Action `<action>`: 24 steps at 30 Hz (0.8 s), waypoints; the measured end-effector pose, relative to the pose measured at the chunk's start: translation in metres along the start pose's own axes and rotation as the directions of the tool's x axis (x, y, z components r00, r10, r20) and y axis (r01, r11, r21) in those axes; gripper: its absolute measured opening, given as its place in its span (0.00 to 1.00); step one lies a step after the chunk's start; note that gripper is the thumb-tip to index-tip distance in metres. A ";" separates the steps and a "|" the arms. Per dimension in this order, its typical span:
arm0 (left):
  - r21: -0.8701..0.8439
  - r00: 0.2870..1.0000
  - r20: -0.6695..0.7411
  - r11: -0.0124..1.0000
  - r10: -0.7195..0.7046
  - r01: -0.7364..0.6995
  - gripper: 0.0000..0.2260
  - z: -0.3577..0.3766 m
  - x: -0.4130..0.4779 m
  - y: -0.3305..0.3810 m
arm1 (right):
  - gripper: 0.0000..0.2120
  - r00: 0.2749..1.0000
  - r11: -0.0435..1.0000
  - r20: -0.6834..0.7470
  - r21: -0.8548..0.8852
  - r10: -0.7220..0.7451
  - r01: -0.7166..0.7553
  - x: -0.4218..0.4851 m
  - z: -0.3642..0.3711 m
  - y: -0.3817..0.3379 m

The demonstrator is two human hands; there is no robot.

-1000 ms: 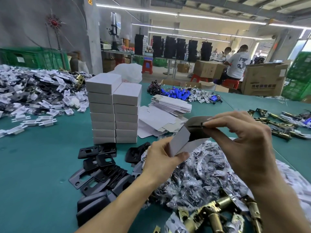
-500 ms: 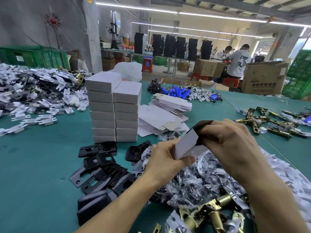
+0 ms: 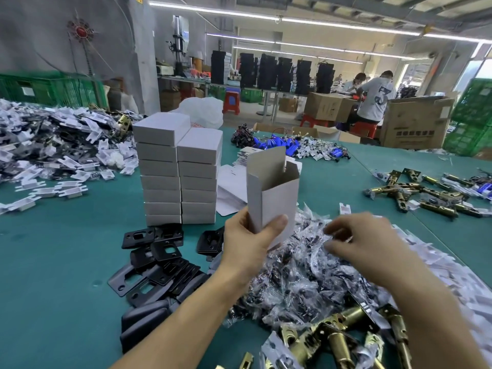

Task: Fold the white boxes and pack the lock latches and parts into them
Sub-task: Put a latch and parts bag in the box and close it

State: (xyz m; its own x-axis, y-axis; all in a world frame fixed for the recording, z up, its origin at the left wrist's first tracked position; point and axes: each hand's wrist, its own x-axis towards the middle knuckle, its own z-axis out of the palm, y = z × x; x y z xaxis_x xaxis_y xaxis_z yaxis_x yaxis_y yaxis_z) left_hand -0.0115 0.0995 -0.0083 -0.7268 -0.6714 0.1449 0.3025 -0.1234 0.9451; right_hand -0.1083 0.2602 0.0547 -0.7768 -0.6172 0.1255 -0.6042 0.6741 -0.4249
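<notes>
Latches (image 3: 338, 339) lay nearest. The right hand (image 3: 367, 243), fingers curled, touched the bags (image 3: 306, 275); whether it pinched one I could not tell. The left hand (image 3: 250, 241) gripped the box (image 3: 274, 193) upright, top open, above the bags, stacks (image 3: 181, 169) beyond.

- The stack (image 3: 175, 177) stands on the table (image 3: 53, 262), two columns side by side.
- Plates (image 3: 157, 265) lie just before the stack.
- The left hand (image 3: 247, 246) holds a box (image 3: 271, 198) upright, right of the stack.
- Blanks (image 3: 230, 193) lie between the stack and that box.
- Bags (image 3: 300, 278) are heaped before and right of the stack, with the right hand (image 3: 364, 243) on them.
- Latches (image 3: 415, 193) lie far right of the stack.
- A parts pile (image 3: 53, 145) lies left of the stack.
</notes>
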 end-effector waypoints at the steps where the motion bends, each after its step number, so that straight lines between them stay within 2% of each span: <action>1: -0.002 1.000 -0.010 1.000 0.015 -0.015 0.10 0.001 0.000 0.001 | 0.12 0.993 0.998 0.111 -0.047 0.051 -0.046 0.002 0.008 0.002; 3: 0.003 0.999 -0.014 0.999 0.043 -0.043 0.10 0.002 -0.001 0.001 | 0.21 0.970 0.991 0.226 -0.119 0.090 -0.064 0.004 0.025 0.003; 5: -0.018 0.999 -0.010 0.999 0.042 -0.042 0.10 0.003 -0.001 0.002 | 0.23 0.970 0.985 0.225 -0.165 0.088 -0.051 0.006 0.038 0.003; 8: -0.112 1.000 0.003 0.994 0.011 -0.011 0.10 0.003 -0.001 0.002 | 0.17 0.975 0.969 0.202 -0.242 0.093 -0.043 0.008 0.046 0.004; 12: -0.174 1.000 0.010 0.985 0.013 -0.011 0.10 0.003 0.000 0.003 | 0.09 0.989 0.971 0.113 -0.230 0.098 -0.070 0.007 0.047 0.003; 15: -0.145 1.000 0.001 0.989 0.017 -0.017 0.08 0.003 0.000 0.004 | 0.10 0.994 0.987 0.056 -0.140 0.089 -0.080 0.006 0.048 -0.001; 19: -0.172 1.000 -0.018 0.985 0.001 -0.004 0.16 0.003 -0.001 0.005 | 0.12 0.987 0.981 0.135 -0.185 0.083 -0.057 0.003 0.050 -0.006; 24: -0.146 0.999 -0.029 0.989 -0.016 0.011 0.16 0.003 -0.001 0.005 | 0.13 0.991 0.985 0.083 -0.148 0.105 -0.092 0.005 0.049 -0.001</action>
State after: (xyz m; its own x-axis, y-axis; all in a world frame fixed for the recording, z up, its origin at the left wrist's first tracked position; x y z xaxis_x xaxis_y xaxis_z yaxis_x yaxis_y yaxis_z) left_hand -0.0112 0.1013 -0.0034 -0.7135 -0.6900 0.1217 0.3809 -0.2361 0.8939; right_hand -0.1029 0.2366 0.0123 -0.8185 -0.5745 0.0052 -0.5498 0.7807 -0.2972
